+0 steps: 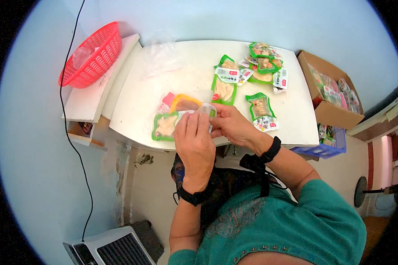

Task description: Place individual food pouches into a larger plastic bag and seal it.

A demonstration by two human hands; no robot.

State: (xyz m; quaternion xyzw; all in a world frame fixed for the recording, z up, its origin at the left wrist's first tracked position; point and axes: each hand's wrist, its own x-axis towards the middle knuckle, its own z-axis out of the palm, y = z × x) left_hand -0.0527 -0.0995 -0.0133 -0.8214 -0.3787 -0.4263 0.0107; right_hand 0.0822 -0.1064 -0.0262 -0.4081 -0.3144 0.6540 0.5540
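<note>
At the front edge of the white table [132,96], my left hand [195,142] lies over the right end of a green-edged food packet [165,127], its fingertips bent onto the plastic. Pale pieces of food show through that packet's window. My right hand [233,124] pinches whitish plastic packaging [210,109] bearing a green patch, close against my left fingers. Behind the green-edged packet are a yellow-edged packet [185,102] with brown contents and a pink-and-white packet [166,102]. Clear film surrounds these packets. My left thumb is hidden.
More packets [225,82] lie near the table's middle, with a pile [265,63] at back right and a single packet [261,111] below. A red basket [99,59] stands left, a filled carton [335,114] right, a blue crate [338,142] below. Clear bags [162,56] lie at back.
</note>
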